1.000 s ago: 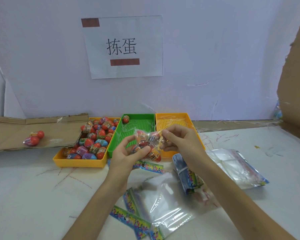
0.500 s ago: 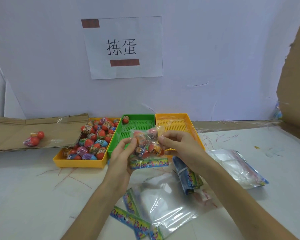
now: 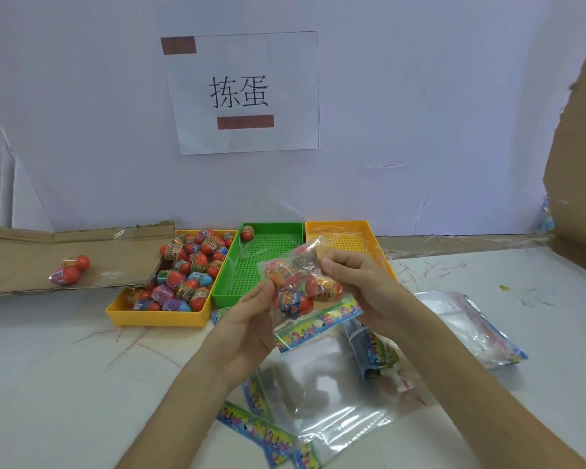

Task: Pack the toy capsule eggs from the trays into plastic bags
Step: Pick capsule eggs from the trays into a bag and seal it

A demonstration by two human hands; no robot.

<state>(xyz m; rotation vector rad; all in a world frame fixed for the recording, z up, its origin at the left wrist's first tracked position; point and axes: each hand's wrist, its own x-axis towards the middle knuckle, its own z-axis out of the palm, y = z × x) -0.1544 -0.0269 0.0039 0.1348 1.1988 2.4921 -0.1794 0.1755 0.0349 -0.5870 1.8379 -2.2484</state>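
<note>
Both hands hold a clear plastic bag [image 3: 301, 286] filled with several toy capsule eggs, raised above the table in front of the trays. My left hand [image 3: 247, 319] grips the bag's left side with thumb and fingers. My right hand [image 3: 356, 282] pinches its right upper part. The bag's colourful printed header strip [image 3: 318, 324] hangs down at the bottom. The left yellow tray [image 3: 156, 316] holds several red, blue and purple eggs [image 3: 190, 269]. A single egg [image 3: 247, 233] sits in the far corner of the green tray [image 3: 268, 258].
Another yellow tray [image 3: 369, 238] stands right of the green one. Empty bags [image 3: 322, 397] lie under my hands, a banded bundle [image 3: 372, 350] beside them, more bags [image 3: 471, 330] to the right. A small bag of eggs [image 3: 70, 270] rests on cardboard [image 3: 48, 252] at left.
The filled bag has been turned in my hands, so its printed header strip now hangs at the bottom. Both hands moved slightly up and right with it.
</note>
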